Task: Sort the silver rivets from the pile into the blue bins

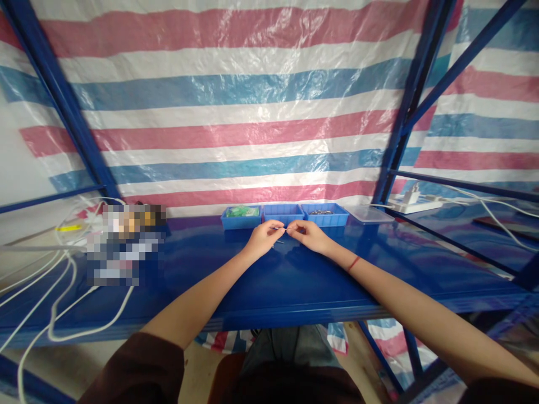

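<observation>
While your two hands meet above the blue table (278, 286), three blue bins stand just beyond them in one row: the left bin (240, 223) at 11 o'clock, with green packets inside; the middle bin (283, 210) at 12, its front partly hidden by your fingers; and the right bin (330, 221) at 1, with small metal parts whose number cannot be made out. One clear lid (370, 214) lies flat at 2 o'clock, and farther out in that direction sits one white power strip (415, 206). Several white cables (80, 339) loop over the table at 9 o'clock, well apart from your work. At least two loose metal pieces (281, 242) rest at 6 o'clock, just on the near side of your fingertips.

One thin pin (277, 228) is held level between your hands, its long axis running roughly from 9 to 3 o'clock; which end is its tip cannot be told. Your left hand (261, 237) pinches it from the 9 o'clock side, and your right hand (312, 235) pinches its 3 o'clock end.
</observation>
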Demonstrator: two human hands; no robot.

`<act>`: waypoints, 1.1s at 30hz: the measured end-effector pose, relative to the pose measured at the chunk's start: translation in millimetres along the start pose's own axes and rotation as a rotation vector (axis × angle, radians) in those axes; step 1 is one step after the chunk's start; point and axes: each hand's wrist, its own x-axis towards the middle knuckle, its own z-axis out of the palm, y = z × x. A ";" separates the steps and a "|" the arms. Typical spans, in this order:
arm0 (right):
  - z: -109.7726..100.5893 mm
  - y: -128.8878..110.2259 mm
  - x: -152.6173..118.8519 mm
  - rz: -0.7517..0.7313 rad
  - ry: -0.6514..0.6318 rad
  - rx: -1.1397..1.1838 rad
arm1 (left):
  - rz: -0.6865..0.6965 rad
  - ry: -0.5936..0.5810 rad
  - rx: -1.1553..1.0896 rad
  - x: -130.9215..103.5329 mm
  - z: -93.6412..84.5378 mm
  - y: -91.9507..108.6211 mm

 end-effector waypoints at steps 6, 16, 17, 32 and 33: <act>-0.5 -3.7 -0.4 -0.027 0.068 0.050 | -0.002 -0.040 0.070 -2.5 0.2 -2.8; 1.7 -8.7 -2.4 -0.056 0.084 0.088 | 0.045 -0.107 0.124 -6.2 1.8 1.2; 1.9 -9.3 -2.8 -0.067 0.085 0.081 | 0.052 -0.103 0.139 -6.2 1.9 0.8; -1.5 -10.1 0.0 -0.126 0.171 -0.178 | 0.264 0.152 0.321 -4.1 -2.0 5.1; -3.8 -6.7 2.0 -0.088 0.199 -0.187 | 0.241 0.156 0.327 -3.7 -1.7 3.6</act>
